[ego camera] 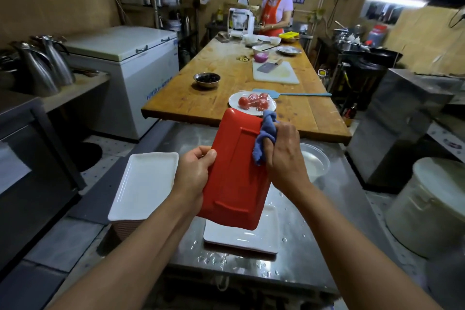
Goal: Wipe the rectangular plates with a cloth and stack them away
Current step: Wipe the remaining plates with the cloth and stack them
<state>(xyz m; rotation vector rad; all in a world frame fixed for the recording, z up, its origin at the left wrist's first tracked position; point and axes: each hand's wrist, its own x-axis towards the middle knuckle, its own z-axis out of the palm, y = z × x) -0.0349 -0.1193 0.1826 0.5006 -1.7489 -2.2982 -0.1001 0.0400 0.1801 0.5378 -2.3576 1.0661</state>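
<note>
Held up at frame centre above the steel counter (327,209): red rectangular plate (234,171), underside toward the camera, glossy, rounded corners, a raised rectangular foot ridge running round the base, long axis tilted from lower middle to upper middle. Gripped along its left edge by the left hand (193,173), fingers curled round the rim, thumb lying on the red back. Pressed to its upper right edge by the right hand (281,153): a bunched blue cloth (264,138), fingers curled tight round it.

Directly beneath, lower centre: white rectangular plate (241,236) lying flat on the wet counter, water drops scattered round it. Left of centre: stack of white rectangular plates (146,184), top one face up, shallow rim, clean and shiny, sitting on a ribbed reddish support whose nature cannot be told. Right of the hands: clear round basin (314,161) on the counter.

Filling the upper middle: long wooden table (226,93), carrying a round white plate of tomatoes (251,103) under clear film just behind the red plate, a blue fly swatter (292,93), a white cutting board (276,73) with a cleaver (269,66), and a small metal bowl (206,79) of dark contents.

Upper left: white chest freezer (130,65), blue lettering on its front starting "HAI", remainder blurred. Far left: steel jugs (47,65). Top centre: a person in an orange apron (273,12) at the far end of the table; blue signs on the wall behind, unreadable. Lower right: large pale lidded tub (427,206).
</note>
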